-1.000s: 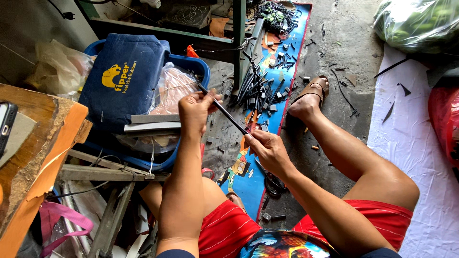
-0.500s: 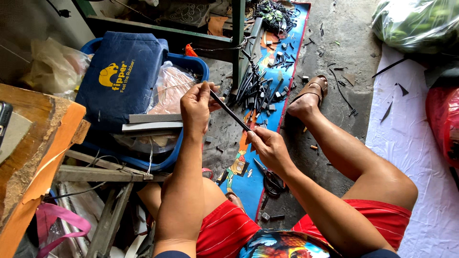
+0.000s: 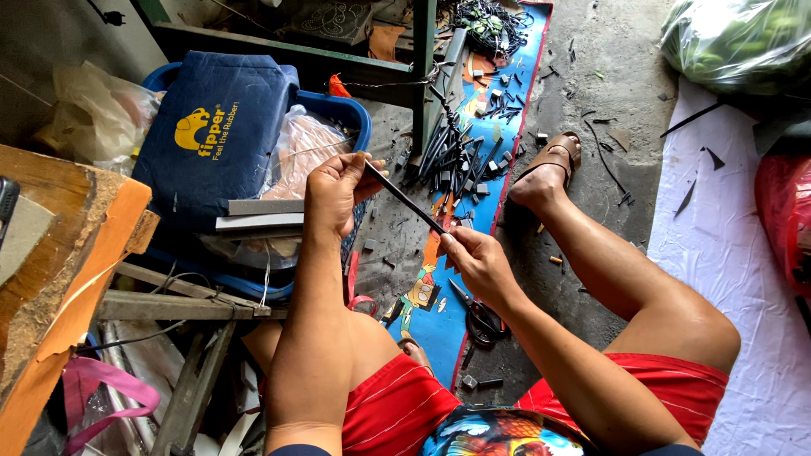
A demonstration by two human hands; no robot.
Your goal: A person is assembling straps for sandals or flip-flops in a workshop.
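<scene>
Both hands are holding a thin dark strip (image 3: pixel 404 199) taut: left hand (image 3: pixel 334 192) fingers pinching its upper end, right hand (image 3: pixel 475 260) its lower end. It is sitting slightly higher than before, above the blue mat (image 3: pixel 439 287).

Blue basin (image 3: pixel 348 110), navy bag (image 3: pixel 211 135), scissors (image 3: pixel 477 314) on a blue mat (image 3: pixel 515 127), white sheet (image 3: pixel 726 253).

A thin black rubber strip (image 3: pixel 404 199) is seen against a long blue mat printed with bright cartoon figures and edged in red (image 3: pixel 439 304), on which a heap of black offcuts (image 3: pixel 452 152) is scattered. A navy fabric bag marked with a yellow animal emblem (image 3: pixel 211 135) is laid over a blue plastic basket (image 3: pixel 342 110). Red shorts with thin pale stripes (image 3: pixel 397 414) and a brown sandal (image 3: pixel 557 156) are worn, and a white sheet (image 3: pixel 726 253) is spread on the grey concrete floor (image 3: pixel 625 93).
</scene>
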